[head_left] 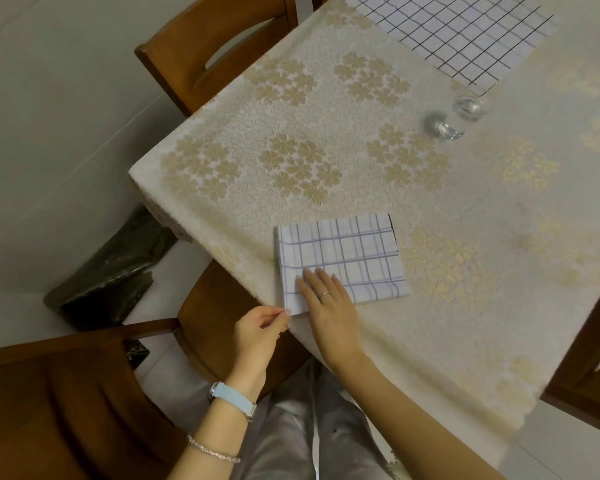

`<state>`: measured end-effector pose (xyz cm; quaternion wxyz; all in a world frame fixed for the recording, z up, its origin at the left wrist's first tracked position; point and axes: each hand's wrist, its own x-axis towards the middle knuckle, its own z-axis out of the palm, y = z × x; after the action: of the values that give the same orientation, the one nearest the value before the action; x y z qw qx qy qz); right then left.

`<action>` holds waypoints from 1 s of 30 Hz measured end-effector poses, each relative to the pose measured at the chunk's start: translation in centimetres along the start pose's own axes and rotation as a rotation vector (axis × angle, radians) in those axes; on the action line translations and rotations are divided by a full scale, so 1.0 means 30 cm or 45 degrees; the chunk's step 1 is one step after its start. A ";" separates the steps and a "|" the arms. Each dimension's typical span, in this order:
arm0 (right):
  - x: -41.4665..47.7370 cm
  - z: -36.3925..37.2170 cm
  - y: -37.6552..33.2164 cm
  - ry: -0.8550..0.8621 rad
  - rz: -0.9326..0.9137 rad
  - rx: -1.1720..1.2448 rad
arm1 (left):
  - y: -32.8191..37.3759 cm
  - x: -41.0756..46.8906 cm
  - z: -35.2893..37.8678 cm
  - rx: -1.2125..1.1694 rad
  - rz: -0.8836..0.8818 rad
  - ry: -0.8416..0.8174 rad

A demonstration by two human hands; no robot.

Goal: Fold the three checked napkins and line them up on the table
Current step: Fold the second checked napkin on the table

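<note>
While the left hand [260, 327] pinches the folded napkin [342, 259], the right hand [326, 303] lies flat (glasses [454, 117] look empty).

- I count two checked cloths in view: one folded white napkin with pale purple lines [343, 259] near the table's edge, and one white cloth with dark grid lines lying flat [454, 32] at the far side.
- I see two small clear glasses [444, 128], standing just beside each other.
- I make out three brown wooden chairs [201, 53]: one far, one near left, one partly visible at right.
- There is one table under a cream floral tablecloth [291, 150].
- Two bare hands show: one left hand [257, 332] and one right hand [329, 306].
- One pale blue wristwatch [231, 398] and one thin beaded bracelet [212, 450] sit on the left arm; one ring [325, 293] is on the right hand.
</note>
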<state>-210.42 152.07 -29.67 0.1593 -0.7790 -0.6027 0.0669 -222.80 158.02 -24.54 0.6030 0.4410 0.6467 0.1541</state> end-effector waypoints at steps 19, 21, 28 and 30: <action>-0.352 -0.138 0.236 -0.049 0.146 0.393 | 0.035 0.181 -0.036 1.295 1.294 -0.580; -0.372 -0.152 0.241 -0.007 0.223 0.502 | 0.041 0.191 -0.008 1.360 1.369 -0.662; -0.435 -0.188 0.275 0.003 0.328 0.765 | 0.057 0.224 0.076 1.494 1.644 -0.904; -0.453 -0.197 0.285 0.014 0.370 0.858 | 0.070 0.223 0.094 1.456 1.674 -0.947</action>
<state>-204.44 136.11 -28.12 0.3991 -0.7607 -0.4289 0.2795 -218.63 163.30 -27.96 0.2551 0.9664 0.0125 -0.0277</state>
